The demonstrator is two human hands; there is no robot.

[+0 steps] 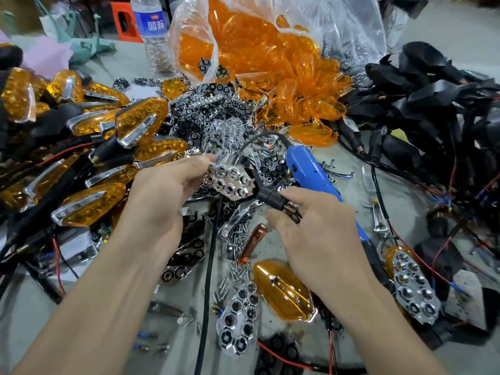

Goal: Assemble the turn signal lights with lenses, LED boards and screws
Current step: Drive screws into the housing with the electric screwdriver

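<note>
Chrome-plated reflector plate with hexagonal cells [230, 181] is hanging between the two hands, above the middle of the grey table [351, 190]. The left hand [165, 193] is pinching the plate's left end between thumb and curled fingers. The right hand [313, 239] is gripping the black lamp housing [270, 197] by its stem, fingers curled round it near the metal threaded end. The body of the housing is lying mostly hidden behind the plate and touching it.

Just beyond the right hand, a blue electric screwdriver [305, 169] is lying on the table, its black cable [208, 266] running down toward the near edge between the forearms. Small silver screws [235, 272] are lying scattered below the hands, beside a loose amber lens with chrome trim [284, 290] and a second chrome reflector plate [240, 320].

At the far side, a clear plastic bag [351, 31] is spilling orange transparent lenses [257, 50] onto the table, with a heap of chrome reflectors [216, 123] lying in front of it. Assembled amber turn signal lights [140, 120] are piling up on the left, and empty black housings with wires [433, 90] on the right. A plastic water bottle [151, 28] is standing behind the bag.
</note>
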